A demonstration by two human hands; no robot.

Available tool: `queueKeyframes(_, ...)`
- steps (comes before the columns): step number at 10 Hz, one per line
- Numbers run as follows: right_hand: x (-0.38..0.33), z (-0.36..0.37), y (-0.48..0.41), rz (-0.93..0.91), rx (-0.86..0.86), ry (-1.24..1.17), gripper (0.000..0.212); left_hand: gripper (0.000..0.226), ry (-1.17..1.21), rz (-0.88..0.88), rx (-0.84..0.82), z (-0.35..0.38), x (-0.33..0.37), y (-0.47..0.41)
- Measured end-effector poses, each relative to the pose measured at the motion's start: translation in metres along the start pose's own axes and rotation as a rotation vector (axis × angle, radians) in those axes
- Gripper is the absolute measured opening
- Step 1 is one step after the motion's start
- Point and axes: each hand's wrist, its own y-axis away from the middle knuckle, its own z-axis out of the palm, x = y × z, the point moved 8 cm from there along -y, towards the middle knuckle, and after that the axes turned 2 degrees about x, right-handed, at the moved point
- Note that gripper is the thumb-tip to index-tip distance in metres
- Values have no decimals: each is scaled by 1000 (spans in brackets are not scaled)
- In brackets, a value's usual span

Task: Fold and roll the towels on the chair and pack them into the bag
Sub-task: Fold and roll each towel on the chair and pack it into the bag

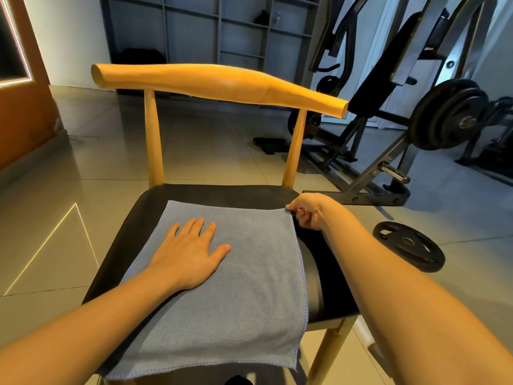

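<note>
A grey-blue towel (244, 295) lies spread flat over the black seat of a wooden chair (219, 81), its near edge hanging over the seat's front. My left hand (188, 251) rests palm down on the towel's left half with straight fingers. My right hand (308, 212) pinches the towel's far right corner at the seat's right side. No bag is in view.
A dark grey cloth or cushion (313, 276) lies on the seat right of the towel. A weight plate (408, 245) lies on the tiled floor to the right. A gym machine with loaded plates (447, 115) stands behind it. Grey shelving (216, 31) lines the back wall.
</note>
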Motion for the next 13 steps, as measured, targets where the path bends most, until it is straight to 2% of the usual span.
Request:
queueKeyframes(2, -10, -14, 6, -126, 152, 302, 25, 96, -9, -1, -1, 1, 0, -1)
queueKeyframes(3, -10, -8, 8, -83, 95, 343, 27, 99, -3, -1, -4, 1, 0, -2)
queueKeyframes(4, -7, -2, 4, -43, 27, 243, 18, 101, -3, -3, -3, 1, 0, -1)
queueKeyframes(5, -6, 0, -3, -26, 21, 155, 11, 90, -10, 0, 23, 0, -1, 0)
queueKeyframes(6, -7, -8, -6, -63, 152, 151, 8, 86, -12, 4, 20, 0, 0, 0)
queueKeyframes(7, -5, -9, -2, -74, 139, 182, 11, 87, -10, 3, 16, 0, 1, 0)
queueKeyframes(8, 0, -3, 5, -28, 43, 222, 15, 95, -5, 2, 10, -1, 0, 0)
queueKeyframes(9, 5, -2, 2, 13, 19, 139, 14, 96, -4, 2, 8, -1, 0, 0)
queueKeyframes(10, 5, -8, -2, -31, 108, 115, 15, 89, -9, 5, 16, -1, 1, 0)
queueKeyframes(11, -5, -18, 0, -161, 245, 172, 22, 86, -14, 5, 13, 0, 1, 0)
queueKeyframes(12, -8, -20, 3, -174, 271, 264, 17, 87, -13, 5, 9, 0, 1, 0)
queueKeyframes(13, -6, -16, 4, -125, 185, 286, 19, 89, -5, 4, 7, 1, 1, -1)
